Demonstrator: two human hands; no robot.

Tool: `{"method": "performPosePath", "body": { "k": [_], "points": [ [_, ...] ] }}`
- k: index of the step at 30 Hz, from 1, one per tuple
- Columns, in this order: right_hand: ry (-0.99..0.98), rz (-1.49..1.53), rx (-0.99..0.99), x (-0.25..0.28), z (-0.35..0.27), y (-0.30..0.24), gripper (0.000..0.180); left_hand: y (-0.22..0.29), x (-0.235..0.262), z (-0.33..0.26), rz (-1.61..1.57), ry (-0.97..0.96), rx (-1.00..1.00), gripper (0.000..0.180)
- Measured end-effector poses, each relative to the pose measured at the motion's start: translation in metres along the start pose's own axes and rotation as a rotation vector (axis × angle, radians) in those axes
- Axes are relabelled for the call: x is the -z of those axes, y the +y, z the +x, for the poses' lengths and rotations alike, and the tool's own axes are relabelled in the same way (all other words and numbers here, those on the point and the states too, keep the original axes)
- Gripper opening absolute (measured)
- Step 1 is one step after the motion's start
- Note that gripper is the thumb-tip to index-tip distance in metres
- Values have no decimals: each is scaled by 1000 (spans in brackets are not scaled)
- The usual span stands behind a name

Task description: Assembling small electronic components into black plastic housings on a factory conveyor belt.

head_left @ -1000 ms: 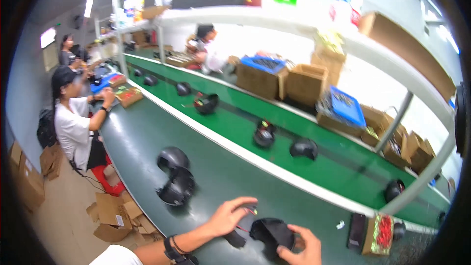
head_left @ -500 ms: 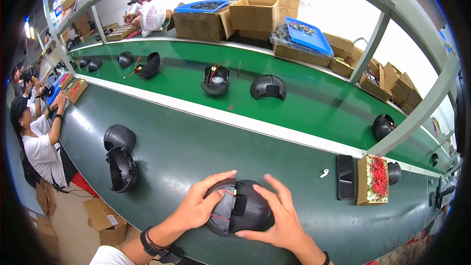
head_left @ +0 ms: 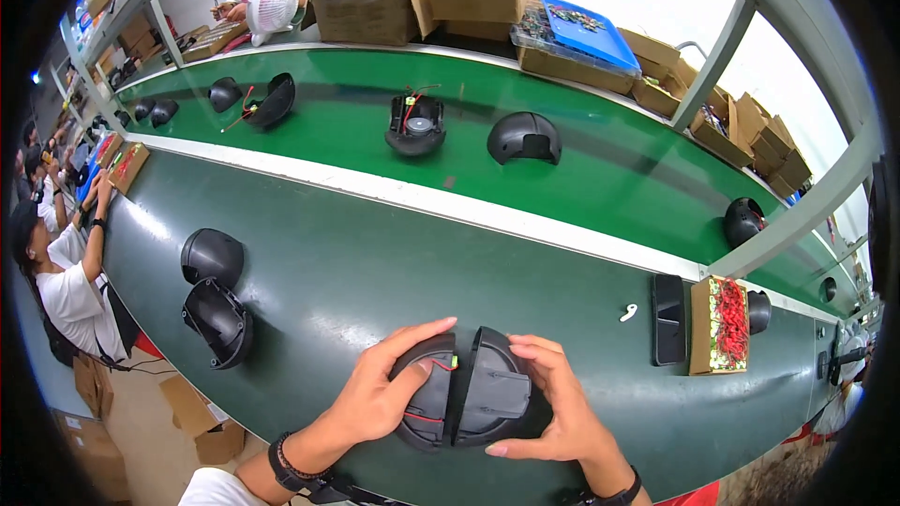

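My left hand (head_left: 375,395) is closed on a black plastic shell half (head_left: 428,401), thumb pressed on its flat grey face. A red wire and a small green connector (head_left: 454,363) lie at that face. Just to the right, my right hand (head_left: 570,412) grips a second black shell half (head_left: 493,395) by its outer curve, with its ribbed inner side showing. The two halves stand side by side with a narrow gap between their edges, low over the dark green bench. Part of the right half is hidden behind my fingers.
Two more black shells (head_left: 212,257) lie on the bench (head_left: 319,272) at left. At right are a black phone (head_left: 668,320), a white earbud (head_left: 629,313) and a box of red wires (head_left: 720,326). Several shells sit on the green conveyor (head_left: 356,131) beyond. A co-worker (head_left: 70,267) sits at left.
My right hand has turned its shell half, so the ribbed inside shows instead of the smooth outside. A gap now separates the halves. My left hand keeps its hold.
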State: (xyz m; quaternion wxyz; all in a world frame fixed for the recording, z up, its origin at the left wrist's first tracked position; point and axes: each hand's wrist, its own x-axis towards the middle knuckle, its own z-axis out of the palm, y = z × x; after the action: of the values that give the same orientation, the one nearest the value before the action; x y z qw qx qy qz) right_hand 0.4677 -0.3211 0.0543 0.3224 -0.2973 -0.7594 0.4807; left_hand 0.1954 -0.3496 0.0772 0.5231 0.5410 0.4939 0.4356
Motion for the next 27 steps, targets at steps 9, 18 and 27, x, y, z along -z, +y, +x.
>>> {"method": "performPosePath", "body": {
  "k": [9, 18, 27],
  "points": [
    [-90, 52, -36, -16, 5, -9, 115, -1, 2, 1, 89, -43, -100, 53],
    [-71, 49, -18, -18, 6, -8, 116, 1, 7, 1, 136, -99, -151, 48],
    [-73, 61, -25, -18, 6, -12, 116, -3, 2, -2, 61, -73, -69, 54]
  ]
}}
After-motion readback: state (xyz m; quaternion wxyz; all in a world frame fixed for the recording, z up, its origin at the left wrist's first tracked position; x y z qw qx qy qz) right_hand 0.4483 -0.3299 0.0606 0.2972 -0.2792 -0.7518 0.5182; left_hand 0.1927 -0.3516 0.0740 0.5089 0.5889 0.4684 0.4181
